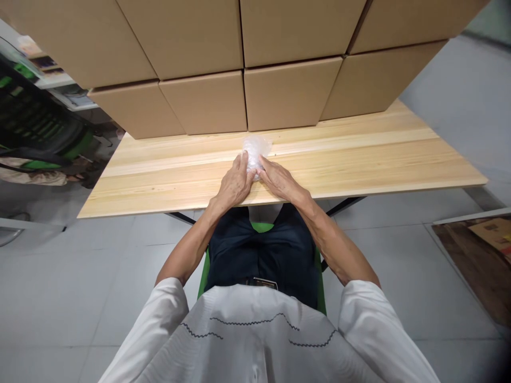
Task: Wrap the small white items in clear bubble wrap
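Observation:
A small bundle of clear bubble wrap (255,149) lies on the wooden table, near the middle of its front part. From the left side, my left hand (235,181) presses on it, with the fingers along its edge and the thumb at its near end. My right hand (277,176) grips it from the other side, its thumb close to the left thumb. Both hands are closed about the wrap, and their palms face inward. Whether anything is inside the wrap I cannot tell.
Two rows of cardboard boxes (293,93) stand stacked along the back of the wooden table (379,159). A dark and green chair (40,117) is at the left. On the right, a piece of cardboard (495,234) lies on a brown surface. Grey floor tiles surround the table.

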A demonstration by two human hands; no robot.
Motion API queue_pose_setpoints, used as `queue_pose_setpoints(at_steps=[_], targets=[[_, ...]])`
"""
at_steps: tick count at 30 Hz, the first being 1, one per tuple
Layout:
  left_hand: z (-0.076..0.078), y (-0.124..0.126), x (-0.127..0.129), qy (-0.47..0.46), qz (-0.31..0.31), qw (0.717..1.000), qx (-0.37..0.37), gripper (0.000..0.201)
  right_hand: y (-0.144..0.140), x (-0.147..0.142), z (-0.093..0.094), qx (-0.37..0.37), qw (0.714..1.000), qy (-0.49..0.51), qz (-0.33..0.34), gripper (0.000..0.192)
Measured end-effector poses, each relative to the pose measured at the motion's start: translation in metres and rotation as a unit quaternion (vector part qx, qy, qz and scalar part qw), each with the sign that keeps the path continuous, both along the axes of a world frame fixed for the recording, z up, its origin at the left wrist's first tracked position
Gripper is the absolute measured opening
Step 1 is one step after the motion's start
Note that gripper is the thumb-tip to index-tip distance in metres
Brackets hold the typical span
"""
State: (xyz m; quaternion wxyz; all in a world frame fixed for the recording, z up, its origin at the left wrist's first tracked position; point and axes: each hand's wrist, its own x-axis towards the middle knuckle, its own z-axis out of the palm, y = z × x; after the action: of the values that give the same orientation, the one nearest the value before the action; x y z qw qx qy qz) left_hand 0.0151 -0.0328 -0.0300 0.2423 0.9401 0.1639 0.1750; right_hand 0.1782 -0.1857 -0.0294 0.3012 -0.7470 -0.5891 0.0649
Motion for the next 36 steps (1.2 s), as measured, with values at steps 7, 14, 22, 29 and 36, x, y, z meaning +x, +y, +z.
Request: queue_pose_setpoints(at_steps=[7,14,22,29,36], targets=[[-0.003,0.001,0.001,-0.006,0.0,1.0,0.004,0.104,0.004,0.001,-0.005,0.008,1.0,0.003,-0.005,0.069],[-0.005,0.001,0.001,-0.02,0.007,1.0,0.002,0.102,0.008,0.006,-0.012,0.015,1.0,0.003,0.009,0.069],[-0.003,-0.001,0.001,-0.01,0.011,1.0,0.02,0.099,0.005,0.012,-0.006,0.007,0.999,0.013,0.04,0.068],[-0.002,0.001,0.004,0.006,0.012,1.0,0.017,0.102,0.009,0.02,-0.011,0.004,0.999,0.025,0.048,0.076],[-0.004,0.012,0.01,-0.022,-0.034,0.999,-0.011,0.102,0.018,0.024,-0.011,0.024,0.999,0.035,0.031,0.074]])
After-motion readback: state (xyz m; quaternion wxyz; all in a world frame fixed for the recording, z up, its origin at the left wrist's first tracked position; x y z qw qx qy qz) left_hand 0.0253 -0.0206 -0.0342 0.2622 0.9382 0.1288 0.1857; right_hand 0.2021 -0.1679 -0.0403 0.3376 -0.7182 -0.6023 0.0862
